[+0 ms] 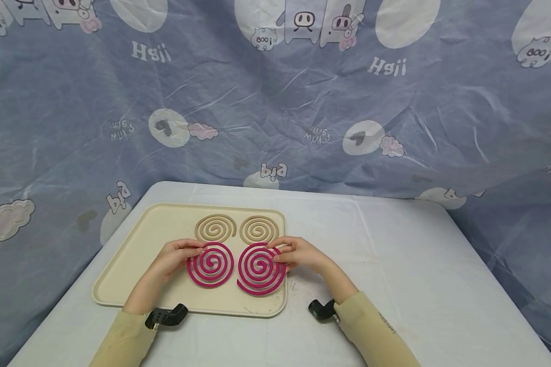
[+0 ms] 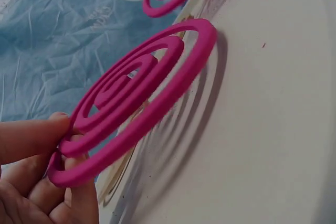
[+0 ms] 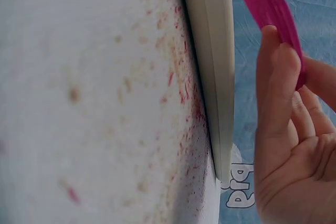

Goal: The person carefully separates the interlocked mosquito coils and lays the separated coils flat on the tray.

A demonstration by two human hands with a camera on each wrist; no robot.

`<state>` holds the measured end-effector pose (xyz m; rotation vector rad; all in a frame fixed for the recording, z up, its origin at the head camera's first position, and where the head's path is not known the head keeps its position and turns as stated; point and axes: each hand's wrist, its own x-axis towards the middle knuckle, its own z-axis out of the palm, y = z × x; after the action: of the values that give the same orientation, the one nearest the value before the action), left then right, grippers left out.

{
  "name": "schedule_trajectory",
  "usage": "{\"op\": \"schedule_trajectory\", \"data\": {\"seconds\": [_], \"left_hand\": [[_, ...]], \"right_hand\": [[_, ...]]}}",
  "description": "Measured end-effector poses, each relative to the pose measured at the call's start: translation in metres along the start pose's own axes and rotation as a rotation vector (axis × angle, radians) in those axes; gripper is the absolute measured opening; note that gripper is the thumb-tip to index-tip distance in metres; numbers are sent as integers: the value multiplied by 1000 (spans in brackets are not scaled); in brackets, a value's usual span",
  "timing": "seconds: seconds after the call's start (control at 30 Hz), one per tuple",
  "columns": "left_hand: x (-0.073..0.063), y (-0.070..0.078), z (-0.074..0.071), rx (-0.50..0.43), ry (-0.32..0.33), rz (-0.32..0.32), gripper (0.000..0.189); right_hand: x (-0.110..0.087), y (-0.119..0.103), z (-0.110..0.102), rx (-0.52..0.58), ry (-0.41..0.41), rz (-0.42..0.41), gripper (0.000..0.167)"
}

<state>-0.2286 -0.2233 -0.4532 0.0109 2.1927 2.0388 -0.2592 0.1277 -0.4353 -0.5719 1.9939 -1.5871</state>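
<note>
Two magenta mosquito coils are held above a cream tray. My left hand pinches the outer ring of the left magenta coil at its upper left. In the left wrist view that magenta coil is tilted, raised off the tray and casting a spiral shadow. My right hand grips the right magenta coil by its right edge. The right wrist view shows this coil nearly edge-on between fingers and thumb. Behind them on the tray lie two tan coils, a left one and a right one.
The tray rests on a table with a white cover. Small red and brown crumbs lie along the tray's side. A blue printed cloth hangs behind the table. Each wrist wears a black camera mount.
</note>
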Motion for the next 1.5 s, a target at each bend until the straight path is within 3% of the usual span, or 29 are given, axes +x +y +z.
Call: {"op": "schedule_trajectory", "data": {"seconds": [0.17,0.37,0.7,0.93,1.13,1.33,1.5], "left_hand": [[0,-2,1,49,26,-17,39],[3,-2,1,124,43,-28,33],[5,-4,1,187,57,1,32],[3,0,3,251,112,25,32],[1,9,9,416,152,76,27],[0,26,16,479,109,165,26],[-3,46,33,536,85,264,29]], "right_hand": [[1,2,1,-14,5,22,36],[1,2,2,-36,-2,15,36],[-6,-1,4,-120,-52,-27,45],[-18,-5,2,-164,-38,-55,43],[-35,-9,-2,-197,-12,-81,43],[-54,-14,-13,-300,62,-96,44],[-71,-20,-23,-422,154,-101,41]]}}
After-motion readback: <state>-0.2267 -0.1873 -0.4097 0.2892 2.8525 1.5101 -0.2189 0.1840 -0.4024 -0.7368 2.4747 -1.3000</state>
